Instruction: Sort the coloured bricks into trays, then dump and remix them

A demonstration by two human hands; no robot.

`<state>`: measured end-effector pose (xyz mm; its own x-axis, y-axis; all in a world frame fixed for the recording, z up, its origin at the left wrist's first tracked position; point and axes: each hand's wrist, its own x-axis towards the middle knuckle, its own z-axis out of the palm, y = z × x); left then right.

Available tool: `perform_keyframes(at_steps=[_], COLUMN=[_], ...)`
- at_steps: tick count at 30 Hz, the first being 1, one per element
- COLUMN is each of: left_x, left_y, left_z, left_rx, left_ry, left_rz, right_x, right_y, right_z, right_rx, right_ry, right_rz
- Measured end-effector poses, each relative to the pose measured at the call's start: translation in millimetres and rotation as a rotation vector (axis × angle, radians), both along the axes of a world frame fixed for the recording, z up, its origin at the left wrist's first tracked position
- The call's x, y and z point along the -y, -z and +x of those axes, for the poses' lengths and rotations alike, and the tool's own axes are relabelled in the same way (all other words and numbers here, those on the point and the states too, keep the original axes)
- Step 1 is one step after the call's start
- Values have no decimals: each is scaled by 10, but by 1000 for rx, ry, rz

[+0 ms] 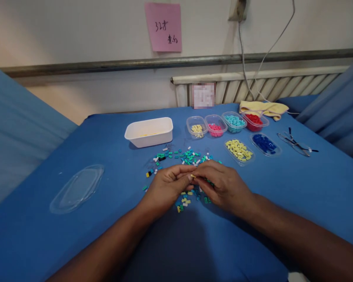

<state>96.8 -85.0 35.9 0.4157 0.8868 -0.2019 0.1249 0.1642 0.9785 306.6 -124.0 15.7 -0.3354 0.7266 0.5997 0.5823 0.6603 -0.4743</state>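
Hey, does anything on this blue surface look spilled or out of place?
Two things stand out. Loose bricks in mixed colours lie scattered around the left hand and right hand, though I can't tell whether they spilled. The eyeglasses, beside the dark blue bricks, look odd among so many small pieces.

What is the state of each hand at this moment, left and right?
Left hand: closed, holding a small yellow piece.
Right hand: closed, apparently pinching the same piece.
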Motion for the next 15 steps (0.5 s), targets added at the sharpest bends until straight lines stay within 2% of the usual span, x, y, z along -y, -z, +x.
perform_keyframes(at_steps=[5, 8, 10, 12, 15], left_x=[-28, -21, -34, -78, -190], left_y=[32, -15, -89, -178, -291], left_z=[-14, -10, -41, -123, -342], left_rx=[40, 35, 5, -36, -141], left_ry=[-19, -62, -113, -166, -217], left_rz=[-59, -34, 34, 126, 253], right_x=[10, -58, -146, -252, -389], right_y=[-44, -148, -217, -246, -183], right_z=[-42, 153, 453, 842, 1377], right_rx=[-30, -11, 7, 50, 137], right_ry=[-48, 1, 149, 382, 657], right_rz=[48, 56, 42, -5, -144])
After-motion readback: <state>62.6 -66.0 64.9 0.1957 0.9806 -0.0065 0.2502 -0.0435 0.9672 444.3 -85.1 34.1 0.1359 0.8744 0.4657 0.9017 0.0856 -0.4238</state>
